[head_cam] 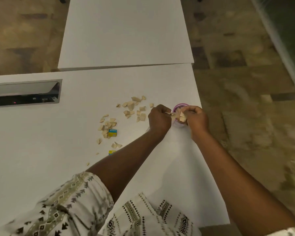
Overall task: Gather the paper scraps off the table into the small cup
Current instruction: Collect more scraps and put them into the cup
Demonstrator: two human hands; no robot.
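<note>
White counter (61, 150) across most of the frame, patterned floor (245, 99) to the right, second white slab (124, 31) butted on at top centre. Recessed cable tray (24, 92) at left edge. Patterned sleeve (71, 201) at bottom left.

Both hands meeting right of centre, over the cup (180, 107). Left hand (159, 120) closed, pinching a scrap at the fingertips, pointed toward the rim. Right hand (197, 119) closed too, gripping several scraps right at the cup mouth; whether also steadying the cup, cannot tell. Cup purple-rimmed, close to the counter's right edge, mostly hidden behind the hands, apparently already holding paper.

Scraps (134, 108) loose in a band from just left of the cup down toward lower centre: denser cluster near the cup, looser trail further down. Small blue-and-yellow box (112, 132) among the lower scraps, another (111, 152) partly hidden by the left forearm.

Step in hand, by the look of it: dropping held scraps in. Best done with fingers low over the mouth, releasing one hand at a time, pressing the load down lightly so nothing springs out. Worth bracing the cup, given the nearby edge. Next, probably: sweeping the near cluster into a pile before pinching, leaving the boxes out.
</note>
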